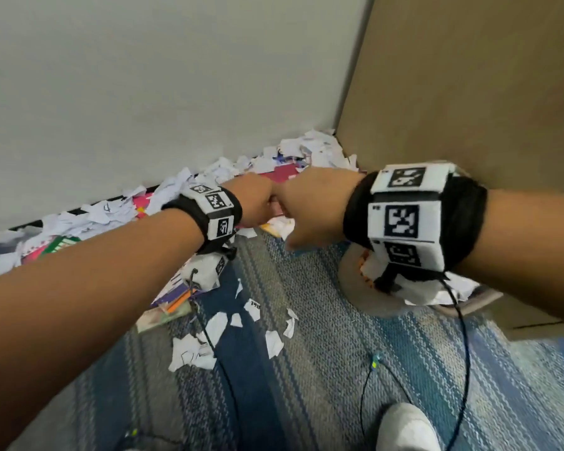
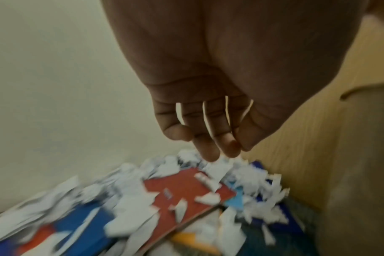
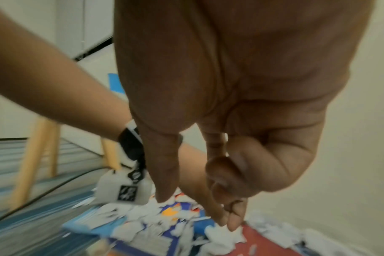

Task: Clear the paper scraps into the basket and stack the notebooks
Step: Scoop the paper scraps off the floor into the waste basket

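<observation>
White paper scraps (image 1: 310, 149) lie heaped along the wall and over several notebooks, among them a red notebook (image 1: 284, 175) (image 2: 186, 187) (image 3: 265, 242) and a blue one (image 2: 88, 220). My left hand (image 1: 258, 200) (image 2: 208, 149) hangs just above the heap, fingers straight down and holding nothing. Beside it, my right hand (image 1: 313, 206) (image 3: 197, 212) reaches into the scraps (image 3: 226, 232). Its thumb and two fingers touch the paper well apart, and its other fingers are curled. A beige basket (image 1: 365, 304) with scraps in it sits on the carpet under my right wrist.
A wooden panel (image 1: 469, 92) closes the corner on the right and a pale wall (image 1: 144, 76) runs behind the pile. More scraps (image 1: 215, 330) and a small notebook stack (image 1: 173, 301) lie on the striped carpet. My white-socked foot (image 1: 404, 428) and wrist cables are near. Wooden legs (image 3: 33, 155) stand further left.
</observation>
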Motion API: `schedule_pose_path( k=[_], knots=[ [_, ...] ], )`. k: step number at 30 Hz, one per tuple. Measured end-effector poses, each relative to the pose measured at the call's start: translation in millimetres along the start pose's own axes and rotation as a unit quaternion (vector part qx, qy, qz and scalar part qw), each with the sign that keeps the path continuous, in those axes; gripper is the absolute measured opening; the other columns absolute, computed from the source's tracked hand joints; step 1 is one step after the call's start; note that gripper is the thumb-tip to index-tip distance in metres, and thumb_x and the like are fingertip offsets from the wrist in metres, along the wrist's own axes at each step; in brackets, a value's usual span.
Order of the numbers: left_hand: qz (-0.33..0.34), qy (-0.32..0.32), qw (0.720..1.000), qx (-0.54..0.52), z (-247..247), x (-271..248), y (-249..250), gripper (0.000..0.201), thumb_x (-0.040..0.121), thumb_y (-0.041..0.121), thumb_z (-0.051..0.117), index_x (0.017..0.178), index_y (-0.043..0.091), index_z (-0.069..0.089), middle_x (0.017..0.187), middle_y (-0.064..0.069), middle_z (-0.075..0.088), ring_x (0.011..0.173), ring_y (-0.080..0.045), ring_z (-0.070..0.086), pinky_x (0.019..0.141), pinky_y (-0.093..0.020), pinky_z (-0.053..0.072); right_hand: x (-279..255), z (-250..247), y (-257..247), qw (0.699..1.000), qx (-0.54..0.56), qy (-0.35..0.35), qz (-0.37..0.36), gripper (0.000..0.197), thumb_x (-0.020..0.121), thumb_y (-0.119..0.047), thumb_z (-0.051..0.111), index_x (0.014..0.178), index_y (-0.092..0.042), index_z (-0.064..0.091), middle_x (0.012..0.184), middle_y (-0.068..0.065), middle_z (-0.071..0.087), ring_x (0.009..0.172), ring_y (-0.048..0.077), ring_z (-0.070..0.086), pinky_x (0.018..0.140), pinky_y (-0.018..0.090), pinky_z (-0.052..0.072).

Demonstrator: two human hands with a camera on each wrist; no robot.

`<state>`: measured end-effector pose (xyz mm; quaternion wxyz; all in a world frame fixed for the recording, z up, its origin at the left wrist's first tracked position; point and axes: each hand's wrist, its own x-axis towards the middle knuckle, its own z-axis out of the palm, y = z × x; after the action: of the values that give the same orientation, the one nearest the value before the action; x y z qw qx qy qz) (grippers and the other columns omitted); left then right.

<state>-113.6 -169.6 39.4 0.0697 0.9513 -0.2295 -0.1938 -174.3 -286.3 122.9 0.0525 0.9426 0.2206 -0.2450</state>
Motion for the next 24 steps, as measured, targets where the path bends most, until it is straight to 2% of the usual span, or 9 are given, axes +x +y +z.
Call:
schedule_pose_path(
  k=[3, 6, 8, 10, 12, 14, 17, 21, 24],
  knots=[
    [-0.012, -0.108, 0.992, 0.058, 32, -17, -29, 0.022, 0.09, 0.01, 0.05, 0.107, 0.011, 0.064, 0.106, -0.011, 0.065, 0.098, -0.029, 0.061, 0.08, -0.031, 0.046, 28, 43, -39, 0.997, 0.036, -0.052, -0.043, 0.038, 0.089, -0.031, 0.063, 0.122, -0.014, 0.058, 0.108, 0.004, 0.061, 0.105, 0.025, 0.061, 0.071, 0.029, 0.04],
    [0.02, -0.15, 0.987, 0.057, 69, -33, -54, 0.011, 0.087, 0.013, 0.047, 0.092, 0.017, 0.056, 0.096, -0.009, 0.064, 0.093, -0.029, 0.06, 0.073, -0.03, 0.044, 45, 100, -59, 0.994, 0.042, -0.08, -0.055, 0.032, 0.087, -0.028, 0.064, 0.113, -0.009, 0.063, 0.106, 0.008, 0.066, 0.091, 0.026, 0.064, 0.067, 0.029, 0.047],
    [0.033, -0.187, 0.979, 0.069, 95, -45, -70, 0.016, 0.087, 0.013, 0.05, 0.099, 0.021, 0.055, 0.107, -0.009, 0.06, 0.099, -0.028, 0.057, 0.073, -0.031, 0.042, 52, 142, -64, 0.993, 0.049, -0.104, -0.04, 0.036, 0.087, -0.029, 0.064, 0.117, -0.01, 0.058, 0.112, 0.01, 0.061, 0.098, 0.028, 0.063, 0.071, 0.031, 0.051],
    [0.065, -0.221, 0.967, 0.104, 124, -59, -84, 0.044, 0.087, 0.016, 0.057, 0.129, 0.026, 0.046, 0.132, -0.009, 0.043, 0.118, -0.031, 0.048, 0.075, -0.034, 0.041, 55, 182, -63, 0.989, 0.065, -0.133, 0.014, 0.061, 0.082, -0.036, 0.07, 0.132, -0.013, 0.042, 0.127, 0.014, 0.047, 0.109, 0.035, 0.058, 0.083, 0.037, 0.049],
    [0.118, -0.238, 0.945, 0.192, 148, -72, -93, 0.081, 0.083, 0.018, 0.065, 0.147, 0.037, 0.017, 0.151, -0.009, 0.015, 0.133, -0.035, 0.03, 0.07, -0.037, 0.045, 56, 215, -58, 0.984, 0.09, -0.14, 0.059, 0.089, 0.074, -0.048, 0.075, 0.141, -0.016, 0.026, 0.138, 0.017, 0.032, 0.118, 0.04, 0.051, 0.094, 0.043, 0.046],
    [0.174, -0.24, 0.917, 0.266, 166, -82, -96, 0.109, 0.076, 0.026, 0.076, 0.147, 0.045, -0.004, 0.156, -0.007, -0.007, 0.136, -0.037, 0.022, 0.076, -0.042, 0.05, 56, 236, -54, 0.98, 0.109, -0.144, 0.085, 0.106, 0.072, -0.055, 0.074, 0.149, -0.02, 0.011, 0.148, 0.018, 0.018, 0.128, 0.043, 0.04, 0.102, 0.044, 0.039],
    [0.219, -0.248, 0.897, 0.292, 184, -89, -93, 0.128, 0.066, 0.041, 0.084, 0.145, 0.047, -0.017, 0.156, -0.006, -0.022, 0.138, -0.037, 0.015, 0.089, -0.052, 0.047, 55, 254, -50, 0.981, 0.109, -0.126, 0.102, 0.117, 0.066, -0.064, 0.074, 0.151, -0.022, 0.005, 0.15, 0.018, 0.011, 0.132, 0.043, 0.028, 0.105, 0.045, 0.034],
    [0.243, -0.268, 0.883, 0.298, 205, -93, -88, 0.128, 0.066, 0.043, 0.084, 0.145, 0.046, -0.018, 0.154, -0.004, -0.029, 0.142, -0.039, 0.008, 0.092, -0.055, 0.044, 59, 266, -50, 0.983, 0.12, -0.093, 0.104, 0.12, 0.057, -0.072, 0.073, 0.147, -0.025, 0.009, 0.145, 0.017, 0.009, 0.126, 0.042, 0.027, 0.099, 0.047, 0.039],
    [0.25, -0.24, 0.892, 0.289, 213, -100, -89, 0.097, 0.086, 0.025, 0.067, 0.149, 0.043, -0.005, 0.157, -0.008, -0.014, 0.141, -0.04, 0.013, 0.092, -0.052, 0.046, 63, 271, -56, 0.989, 0.118, -0.08, 0.049, 0.104, 0.066, -0.063, 0.073, 0.145, -0.025, 0.018, 0.144, 0.018, 0.014, 0.124, 0.04, 0.029, 0.102, 0.046, 0.039]
  ],
)
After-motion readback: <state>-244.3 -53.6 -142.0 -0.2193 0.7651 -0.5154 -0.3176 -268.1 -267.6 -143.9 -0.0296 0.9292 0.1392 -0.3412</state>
